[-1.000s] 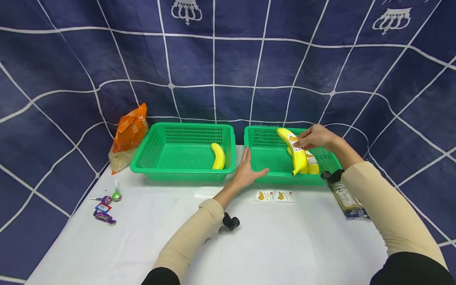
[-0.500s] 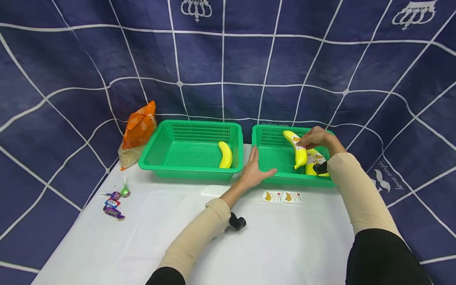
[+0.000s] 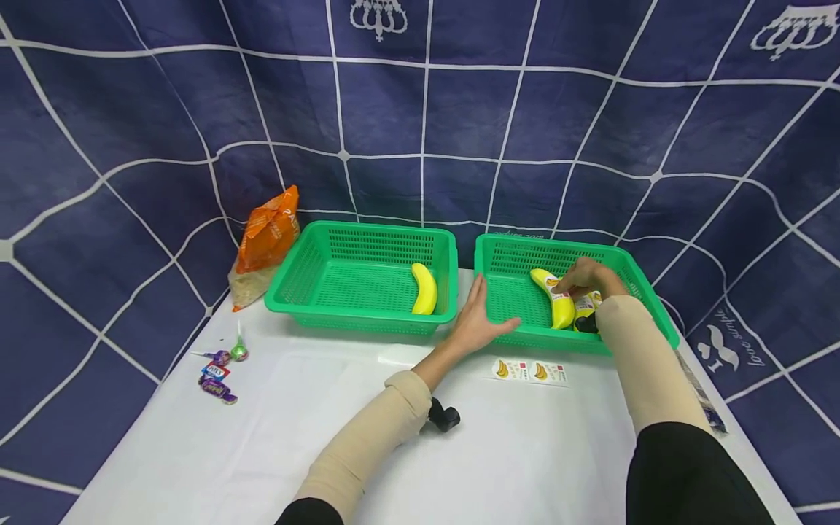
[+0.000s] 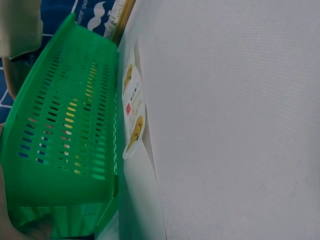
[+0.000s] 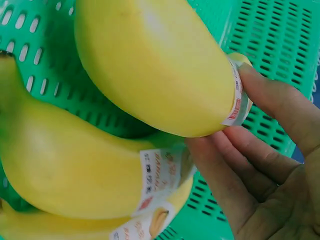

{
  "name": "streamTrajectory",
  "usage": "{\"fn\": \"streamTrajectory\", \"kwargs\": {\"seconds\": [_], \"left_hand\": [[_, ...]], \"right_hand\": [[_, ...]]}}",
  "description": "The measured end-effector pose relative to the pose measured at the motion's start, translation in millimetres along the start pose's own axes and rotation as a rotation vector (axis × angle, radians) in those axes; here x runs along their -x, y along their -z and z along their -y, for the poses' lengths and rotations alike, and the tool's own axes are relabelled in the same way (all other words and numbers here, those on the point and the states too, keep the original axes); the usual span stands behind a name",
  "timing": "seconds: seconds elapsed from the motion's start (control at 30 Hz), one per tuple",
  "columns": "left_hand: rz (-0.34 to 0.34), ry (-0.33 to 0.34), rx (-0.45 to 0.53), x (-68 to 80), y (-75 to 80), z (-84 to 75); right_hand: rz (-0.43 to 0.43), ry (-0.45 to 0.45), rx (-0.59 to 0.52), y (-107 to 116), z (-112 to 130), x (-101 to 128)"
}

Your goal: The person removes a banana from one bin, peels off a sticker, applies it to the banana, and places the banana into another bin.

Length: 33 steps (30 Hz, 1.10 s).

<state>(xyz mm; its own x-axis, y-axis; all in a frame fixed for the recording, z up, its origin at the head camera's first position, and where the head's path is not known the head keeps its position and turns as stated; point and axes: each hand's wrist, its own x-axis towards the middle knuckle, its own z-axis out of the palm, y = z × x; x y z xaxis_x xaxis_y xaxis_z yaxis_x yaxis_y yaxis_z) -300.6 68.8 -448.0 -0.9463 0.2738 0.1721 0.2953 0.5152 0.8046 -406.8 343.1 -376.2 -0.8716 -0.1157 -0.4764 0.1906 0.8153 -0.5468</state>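
My right hand [image 3: 590, 279] reaches into the right green basket [image 3: 502, 288] and pinches a yellow banana [image 5: 150, 65] between thumb and fingers, at the white label wrapped round it. Beneath and beside it, in the right wrist view, lie two more labelled bananas, one banana [image 5: 75, 160] against another banana [image 5: 65, 227]. My left hand [image 3: 474, 326] rests at the near left corner of this basket, thumb spread and fingers straight. The left wrist view shows the basket's side wall [image 4: 65, 120], with yellow behind its slots.
The left green basket [image 3: 328, 288] contains one unlabelled banana [image 3: 424, 289]. Two banana-print stickers [image 3: 530, 371] lie in front of the right basket. Wrapped candies [image 3: 216, 375] and a lollipop [image 3: 239, 351] lie at left. An orange bag [image 3: 269, 233] leans by the left basket.
My right hand has lowered the labelled banana further into the right basket, beside the others. The left hand has stayed at the basket corner. The head view has swung slightly right, then left.
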Motion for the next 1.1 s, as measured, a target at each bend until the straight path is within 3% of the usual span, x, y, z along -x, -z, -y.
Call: {"fn": "streamTrajectory", "kwargs": {"seconds": [0.33,0.6,0.9,1.1], "left_hand": [[0.004,-0.012,0.008,0.4,-0.7,-0.9],[0.002,-0.001,-0.009,-0.8,-1.4,0.3],[0.007,0.002,-0.002,0.4,-1.5,1.8],[0.007,0.000,0.003,1.0,-1.2,-0.1]], "right_hand": [[-0.029,-0.062,0.140,-9.1,-0.5,-8.2],[-0.069,-0.117,0.165,-18.3,12.3,-2.5],[-0.073,-0.125,0.216,-23.4,17.7,-0.1],[-0.083,-0.143,0.306,-25.8,18.9,-4.6]]}}
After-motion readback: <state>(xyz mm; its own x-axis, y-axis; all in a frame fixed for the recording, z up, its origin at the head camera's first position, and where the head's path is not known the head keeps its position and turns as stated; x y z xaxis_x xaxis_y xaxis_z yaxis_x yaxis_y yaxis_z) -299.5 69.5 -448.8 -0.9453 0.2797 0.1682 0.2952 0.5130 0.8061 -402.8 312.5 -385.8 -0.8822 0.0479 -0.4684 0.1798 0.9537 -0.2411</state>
